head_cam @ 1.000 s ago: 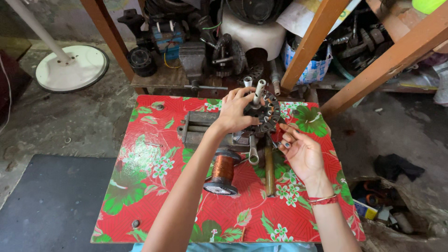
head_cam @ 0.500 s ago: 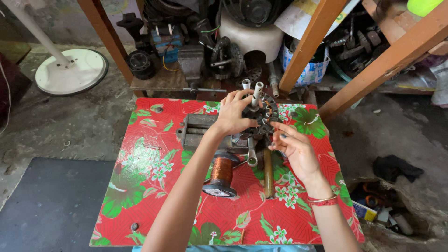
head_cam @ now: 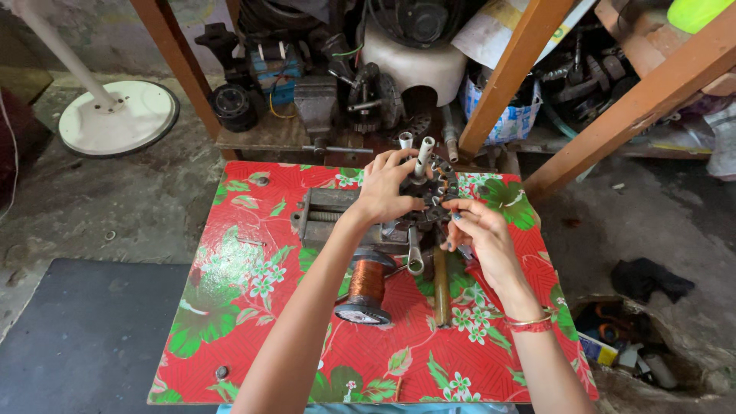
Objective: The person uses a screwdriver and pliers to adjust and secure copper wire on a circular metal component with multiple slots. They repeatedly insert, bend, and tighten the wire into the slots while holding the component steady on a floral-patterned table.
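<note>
**Two bare hands on a slotted motor stator above a floral table**

Just above the frame's centre, a dark, round motor stator (head_cam: 434, 195) with toothed metal slots sits over a grey metal bench vise (head_cam: 331, 220); a white plastic tube (head_cam: 422, 156) stands up from its top. The left hand (head_cam: 386, 193) curls over the stator's left side, fingers closed around its rim and the base of the tube. The right hand (head_cam: 479, 236) lies just right of and below the stator, fingertips pinched together at its lower right edge; whether anything lies between them is too small to tell.

Below the vise, near the left forearm, a spool of glossy copper wire (head_cam: 366, 284) lies on its side with a black flange. A steel wrench (head_cam: 415, 257) and a dull brass-coloured rod (head_cam: 441, 285) lie between the two wrists. All rest on a table (head_cam: 245, 307) covered in shiny red oilcloth printed with green leaves and white flowers. At the upper left, a white round fan base (head_cam: 115, 119) stands on rough concrete.
</note>
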{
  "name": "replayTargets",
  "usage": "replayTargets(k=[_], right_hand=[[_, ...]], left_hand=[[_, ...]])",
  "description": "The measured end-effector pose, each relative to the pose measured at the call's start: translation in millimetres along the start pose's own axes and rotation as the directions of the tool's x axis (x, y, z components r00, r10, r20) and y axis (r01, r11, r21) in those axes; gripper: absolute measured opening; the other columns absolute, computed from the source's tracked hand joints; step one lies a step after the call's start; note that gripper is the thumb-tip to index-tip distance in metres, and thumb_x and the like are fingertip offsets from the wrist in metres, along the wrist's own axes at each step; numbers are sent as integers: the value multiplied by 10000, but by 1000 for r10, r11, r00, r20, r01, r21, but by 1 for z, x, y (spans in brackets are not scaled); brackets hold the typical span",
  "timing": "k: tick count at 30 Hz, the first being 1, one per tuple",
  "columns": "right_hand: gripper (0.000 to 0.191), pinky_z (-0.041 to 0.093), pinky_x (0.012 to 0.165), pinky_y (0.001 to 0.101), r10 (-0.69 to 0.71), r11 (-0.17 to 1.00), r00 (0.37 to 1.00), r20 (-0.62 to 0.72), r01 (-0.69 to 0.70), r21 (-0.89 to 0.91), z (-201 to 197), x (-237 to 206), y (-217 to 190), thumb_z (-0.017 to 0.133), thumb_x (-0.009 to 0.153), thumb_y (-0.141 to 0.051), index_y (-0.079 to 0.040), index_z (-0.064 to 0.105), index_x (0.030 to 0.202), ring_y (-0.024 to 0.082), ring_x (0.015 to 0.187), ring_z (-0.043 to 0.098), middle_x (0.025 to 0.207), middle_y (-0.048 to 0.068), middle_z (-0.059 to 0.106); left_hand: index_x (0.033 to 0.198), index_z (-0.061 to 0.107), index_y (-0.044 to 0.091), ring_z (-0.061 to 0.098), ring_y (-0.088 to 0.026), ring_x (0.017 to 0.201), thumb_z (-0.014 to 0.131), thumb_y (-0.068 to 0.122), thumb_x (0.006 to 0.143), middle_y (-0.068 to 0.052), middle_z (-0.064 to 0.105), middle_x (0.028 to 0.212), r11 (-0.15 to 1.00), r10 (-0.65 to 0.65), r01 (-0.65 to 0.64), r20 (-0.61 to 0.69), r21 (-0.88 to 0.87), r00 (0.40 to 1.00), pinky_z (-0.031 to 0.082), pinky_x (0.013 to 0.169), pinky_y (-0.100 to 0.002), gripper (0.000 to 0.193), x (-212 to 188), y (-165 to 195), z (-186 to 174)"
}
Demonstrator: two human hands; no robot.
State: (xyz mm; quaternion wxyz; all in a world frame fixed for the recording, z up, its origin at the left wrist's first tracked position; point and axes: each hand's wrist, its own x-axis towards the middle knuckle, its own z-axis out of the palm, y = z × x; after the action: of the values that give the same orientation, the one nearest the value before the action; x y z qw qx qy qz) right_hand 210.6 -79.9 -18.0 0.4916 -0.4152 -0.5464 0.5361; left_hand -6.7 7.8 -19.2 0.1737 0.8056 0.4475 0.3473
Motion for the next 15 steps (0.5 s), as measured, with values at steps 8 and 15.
replayTargets(k=[8,15], right_hand=[[292,589,693,336,15,1000,1000,17,-15,-11,-1,3,-3,503,984,-57,32,622,1234,129,630,596,733,41,613],[361,616,709,347,55,998,995,82,-53,-33,2,17,-8,497,966,-37,19,598,1308,160,682,678,785,74,670]], left_hand=[[1144,695,302,365,-313,1422,867,327,588,24,512,1463,1000,-1,1,-7,-10,1000,246,1175,-508,582,1,1,1],[1130,695,297,366,-312,1420,853,341,588,18,512,1461,1000,-3,3,-5,23,1000,248,1172,-505,567,1,1,1]])
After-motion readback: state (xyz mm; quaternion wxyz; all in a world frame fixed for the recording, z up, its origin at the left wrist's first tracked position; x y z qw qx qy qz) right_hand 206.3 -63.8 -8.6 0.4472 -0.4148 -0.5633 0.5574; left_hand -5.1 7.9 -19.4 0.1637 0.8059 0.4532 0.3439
